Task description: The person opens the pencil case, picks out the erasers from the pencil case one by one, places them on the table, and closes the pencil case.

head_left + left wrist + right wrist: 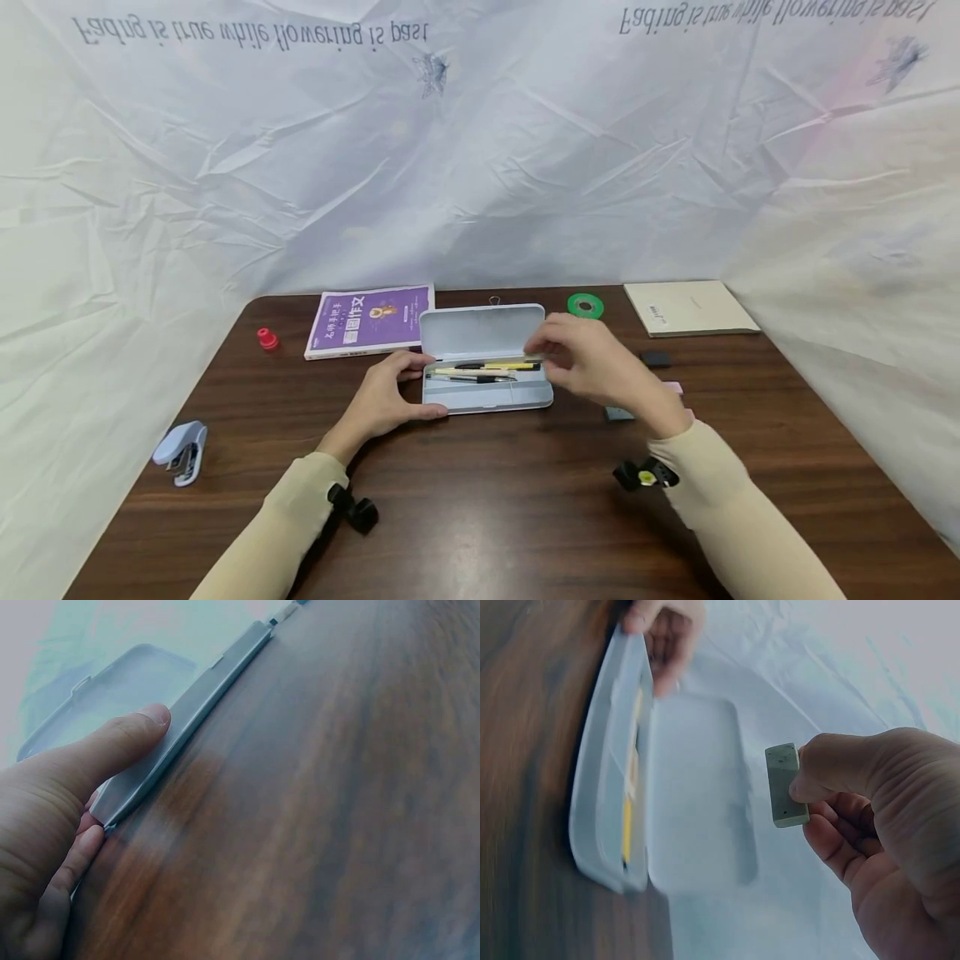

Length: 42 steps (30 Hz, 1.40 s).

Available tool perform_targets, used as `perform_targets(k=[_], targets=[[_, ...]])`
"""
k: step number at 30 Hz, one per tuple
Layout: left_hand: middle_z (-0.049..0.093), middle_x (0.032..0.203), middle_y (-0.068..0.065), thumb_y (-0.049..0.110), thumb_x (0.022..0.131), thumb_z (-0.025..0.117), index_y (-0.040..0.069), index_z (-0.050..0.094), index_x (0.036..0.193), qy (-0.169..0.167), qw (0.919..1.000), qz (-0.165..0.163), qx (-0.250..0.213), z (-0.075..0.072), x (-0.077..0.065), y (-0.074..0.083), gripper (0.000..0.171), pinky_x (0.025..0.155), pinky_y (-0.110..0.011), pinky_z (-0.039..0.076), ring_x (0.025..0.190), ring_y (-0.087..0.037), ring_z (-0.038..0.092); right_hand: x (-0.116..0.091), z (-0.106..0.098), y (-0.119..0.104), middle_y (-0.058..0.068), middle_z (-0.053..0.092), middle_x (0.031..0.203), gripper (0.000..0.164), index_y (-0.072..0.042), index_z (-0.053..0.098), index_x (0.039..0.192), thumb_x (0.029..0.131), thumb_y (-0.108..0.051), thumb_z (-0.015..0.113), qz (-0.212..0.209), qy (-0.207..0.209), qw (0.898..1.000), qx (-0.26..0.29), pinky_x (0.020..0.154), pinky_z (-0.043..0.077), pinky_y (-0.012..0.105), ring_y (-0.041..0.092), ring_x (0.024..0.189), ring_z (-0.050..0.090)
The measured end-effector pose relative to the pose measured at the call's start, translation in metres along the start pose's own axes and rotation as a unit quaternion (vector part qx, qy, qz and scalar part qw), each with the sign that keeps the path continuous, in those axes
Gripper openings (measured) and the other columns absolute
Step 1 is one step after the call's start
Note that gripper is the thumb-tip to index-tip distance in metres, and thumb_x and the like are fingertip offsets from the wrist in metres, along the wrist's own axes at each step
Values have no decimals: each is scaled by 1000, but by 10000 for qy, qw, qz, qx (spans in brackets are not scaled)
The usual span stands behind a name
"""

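A pale blue-grey pencil case [534, 393] lies on the table with its lid [483, 330] raised at the back. Inside are several pens and pencils, among them a yellow pencil [513, 366] and a black-tipped pen [480, 379]. My left hand [381, 397] grips the case's left end, its thumb [139, 735] along the front wall and fingers behind. Above the right end, my right hand [588, 357] pinches a small grey-green eraser [784, 784] between thumb and fingers. In the right wrist view the eraser appears beside the lid.
At the back stand a purple book [397, 317], a green tape roll [585, 306] and a cream notebook [690, 308]. Left are a red cap-like piece [267, 337] and a stapler [182, 450]. A black block [655, 359] and a grey piece [618, 413] lie near my right forearm.
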<state>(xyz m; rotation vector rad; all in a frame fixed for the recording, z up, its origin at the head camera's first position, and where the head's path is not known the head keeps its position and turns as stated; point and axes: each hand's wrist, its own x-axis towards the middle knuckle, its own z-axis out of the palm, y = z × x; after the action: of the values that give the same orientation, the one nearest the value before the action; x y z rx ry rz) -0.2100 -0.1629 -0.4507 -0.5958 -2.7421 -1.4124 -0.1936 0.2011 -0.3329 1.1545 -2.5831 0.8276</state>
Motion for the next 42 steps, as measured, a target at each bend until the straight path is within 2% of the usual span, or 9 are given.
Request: perform_targets(k=[5, 11, 15, 23, 27, 33, 42], targets=[[69, 142, -3, 41, 71, 109, 14, 73, 141, -14, 10000, -6, -6, -1, -1, 0, 83, 116, -39, 60, 130, -25, 72, -30, -22, 9, -4, 75, 108, 35, -13, 80, 110, 87, 14, 78, 156, 321, 9987, -369, 73, 64, 31, 12, 91, 71], [69, 142, -3, 39, 72, 109, 13, 73, 141, -4, 10000, 28, -11, -2, -2, -1, 82, 116, -38, 60, 130, -25, 72, -66, -36, 16, -9, 74, 106, 41, -17, 78, 110, 85, 15, 81, 303, 438, 9964, -658, 68, 61, 27, 6, 86, 65], [69, 142, -3, 39, 72, 109, 13, 72, 141, -2, 10000, 32, -19, -2, -1, -1, 82, 116, -37, 60, 130, -24, 71, -90, -35, 19, -11, 73, 106, 45, -19, 78, 110, 83, 17, 83, 492, 441, 9959, -611, 66, 61, 30, 3, 86, 63], [69, 142, -4, 39, 71, 109, 14, 73, 140, -1, 10000, 3, -26, -1, -1, 0, 82, 115, -36, 60, 130, -24, 72, -127, -17, 23, -15, 72, 103, 51, -24, 77, 107, 81, 18, 86, 904, 223, 9954, -238, 64, 57, 25, 3, 84, 62], [69, 142, -3, 40, 71, 109, 14, 73, 140, 4, 10000, -6, -11, -1, 0, 0, 82, 115, -37, 60, 130, -24, 72, -138, -10, 28, -17, 70, 102, 50, -26, 77, 105, 80, 16, 88, 886, 66, 9955, -328, 68, 60, 26, 2, 86, 62], [69, 142, -3, 40, 72, 109, 14, 73, 140, -2, 10000, 35, -28, 0, 1, 0, 82, 115, -36, 60, 130, -24, 71, -142, -5, 33, -17, 69, 99, 51, -25, 77, 102, 77, 19, 87, 769, -36, 9965, -330, 69, 60, 26, 3, 86, 63], [69, 143, -4, 39, 72, 109, 13, 72, 141, -12, 10000, -5, -24, 0, 0, 0, 82, 116, -36, 59, 130, -24, 71, -144, -8, 32, -16, 67, 99, 48, -27, 74, 101, 82, 15, 87, 1139, -572, 9917, -137, 68, 58, 26, 2, 85, 61]])
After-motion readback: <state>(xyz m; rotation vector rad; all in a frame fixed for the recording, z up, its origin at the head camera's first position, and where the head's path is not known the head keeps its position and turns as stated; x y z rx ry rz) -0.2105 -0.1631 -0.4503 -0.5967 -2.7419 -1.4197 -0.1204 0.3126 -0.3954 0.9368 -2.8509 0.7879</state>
